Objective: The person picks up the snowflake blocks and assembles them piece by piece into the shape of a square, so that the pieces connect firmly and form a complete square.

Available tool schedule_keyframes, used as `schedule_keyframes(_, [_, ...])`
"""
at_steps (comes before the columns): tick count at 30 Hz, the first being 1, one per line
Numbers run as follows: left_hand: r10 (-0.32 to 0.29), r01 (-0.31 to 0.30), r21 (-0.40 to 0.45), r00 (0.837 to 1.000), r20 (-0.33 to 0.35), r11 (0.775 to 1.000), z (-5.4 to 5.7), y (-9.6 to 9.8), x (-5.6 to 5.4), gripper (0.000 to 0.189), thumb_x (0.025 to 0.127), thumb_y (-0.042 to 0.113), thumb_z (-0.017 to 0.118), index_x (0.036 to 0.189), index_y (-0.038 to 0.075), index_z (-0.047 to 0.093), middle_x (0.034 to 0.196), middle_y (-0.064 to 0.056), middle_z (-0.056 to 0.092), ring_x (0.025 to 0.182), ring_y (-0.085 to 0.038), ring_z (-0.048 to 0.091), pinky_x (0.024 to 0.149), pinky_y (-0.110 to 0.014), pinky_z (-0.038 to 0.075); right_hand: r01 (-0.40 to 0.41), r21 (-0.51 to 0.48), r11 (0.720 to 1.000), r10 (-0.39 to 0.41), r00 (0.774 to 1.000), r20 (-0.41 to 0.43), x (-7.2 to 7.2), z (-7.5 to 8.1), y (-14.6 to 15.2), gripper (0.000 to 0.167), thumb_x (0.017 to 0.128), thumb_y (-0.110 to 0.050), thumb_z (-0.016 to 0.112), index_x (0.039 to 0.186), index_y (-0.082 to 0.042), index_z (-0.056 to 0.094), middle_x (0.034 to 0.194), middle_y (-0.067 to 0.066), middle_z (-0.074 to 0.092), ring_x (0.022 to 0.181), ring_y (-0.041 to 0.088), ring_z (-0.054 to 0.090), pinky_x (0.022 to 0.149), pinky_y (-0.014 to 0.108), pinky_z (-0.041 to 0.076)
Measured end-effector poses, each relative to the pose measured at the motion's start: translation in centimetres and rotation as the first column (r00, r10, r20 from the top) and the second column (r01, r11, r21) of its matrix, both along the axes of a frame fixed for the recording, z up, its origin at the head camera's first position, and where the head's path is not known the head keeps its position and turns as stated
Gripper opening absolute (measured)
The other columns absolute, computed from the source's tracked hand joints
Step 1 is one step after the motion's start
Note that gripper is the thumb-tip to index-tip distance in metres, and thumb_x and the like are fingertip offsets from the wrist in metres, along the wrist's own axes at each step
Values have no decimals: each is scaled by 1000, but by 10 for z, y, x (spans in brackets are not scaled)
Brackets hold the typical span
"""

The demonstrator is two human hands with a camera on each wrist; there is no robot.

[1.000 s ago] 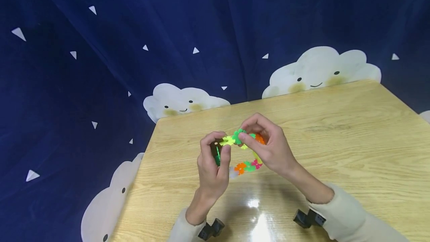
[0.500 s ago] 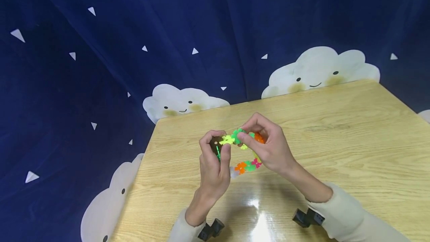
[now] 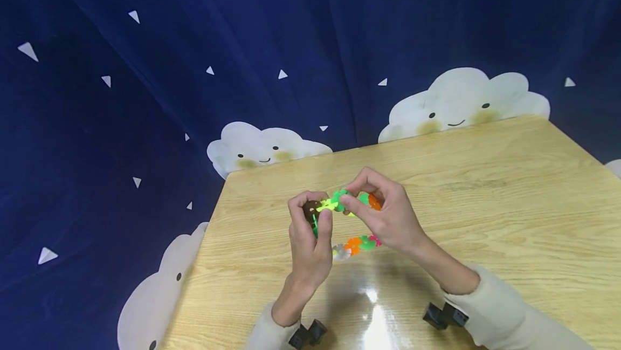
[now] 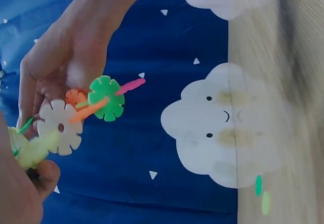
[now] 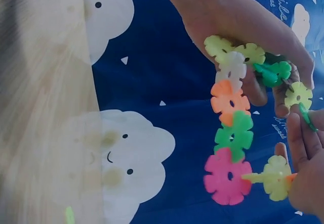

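Observation:
My left hand (image 3: 310,242) pinches a yellow flower-shaped interlocking disc (image 3: 326,205) between thumb and fingers. A brown disc (image 3: 311,208) lies inside its curled fingers. My right hand (image 3: 388,212) pinches a green disc (image 3: 340,199) right at the yellow one's edge. Both belong to a curved chain of slotted discs held above the table. Along its lower side, a white disc (image 5: 232,72), an orange disc (image 5: 230,102), a green disc (image 5: 234,137) and a pink disc (image 5: 228,176) are linked. From the pink disc, another yellow disc (image 5: 277,178) leads toward my right hand, which partly hides the chain.
The wooden table (image 3: 485,188) lies beneath both hands, its surface reflecting light. Behind it hangs a dark blue curtain (image 3: 271,32) with white triangles and smiling clouds. A black device (image 3: 444,316) sits at the right cuff, another black device (image 3: 308,334) at the left.
The right hand has lowered slightly, its green disc shifting a little left and down against the yellow one. The lower side of the chain has swung slightly right. Both hands keep their pinch.

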State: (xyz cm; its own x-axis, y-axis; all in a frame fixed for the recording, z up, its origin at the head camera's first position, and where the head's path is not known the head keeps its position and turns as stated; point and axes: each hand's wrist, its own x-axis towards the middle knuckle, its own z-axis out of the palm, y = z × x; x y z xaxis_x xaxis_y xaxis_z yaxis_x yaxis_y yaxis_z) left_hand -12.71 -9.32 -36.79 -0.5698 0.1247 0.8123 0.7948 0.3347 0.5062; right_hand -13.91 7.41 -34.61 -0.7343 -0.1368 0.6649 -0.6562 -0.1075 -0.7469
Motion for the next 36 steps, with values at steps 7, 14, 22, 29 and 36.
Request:
schedule_keyframes(7, [46,-44,24,996,-74,999,3,-1,0,23,102,11,53,122,3,61,109,-11,64,60,-7,45,52,-20,41,20,86,996,-26,997,68,-1,-3,-1,14,93,2,74,100,-8,68,81,2,73,75,19,70,71,30,54])
schedule_keyframes(14, [19,-18,11,990,-137,1000,7,-2,-2,28,96,8,73,123,2,68,108,-12,66,54,-5,41,48,-11,36,-18,131,991,4,994,111,-5,3,0,13,93,-3,77,102,-10,70,91,1,75,87,18,72,85,32,56])
schedule_keyframes(22, [36,-28,57,989,-141,998,12,-12,-4,26,93,-4,72,119,1,72,101,-13,67,52,-6,43,46,-13,38,-66,146,987,49,992,119,-28,0,15,11,104,-7,62,112,-5,69,98,3,76,99,20,72,95,34,56])
schedule_keyframes(29, [129,-114,106,981,-144,988,19,-32,-6,27,91,-4,73,116,3,75,97,-12,67,51,-6,42,43,-16,36,92,133,987,-124,960,253,-70,-36,34,19,108,-14,58,115,1,66,98,13,78,99,18,74,97,25,53])
schedule_keyframes(36, [176,-155,145,974,-142,977,23,-42,-6,23,93,-3,69,114,3,75,95,-13,66,51,-6,42,44,-17,36,32,268,963,-145,898,415,-101,-78,40,19,103,-6,64,118,4,64,112,22,74,89,26,73,80,34,63])
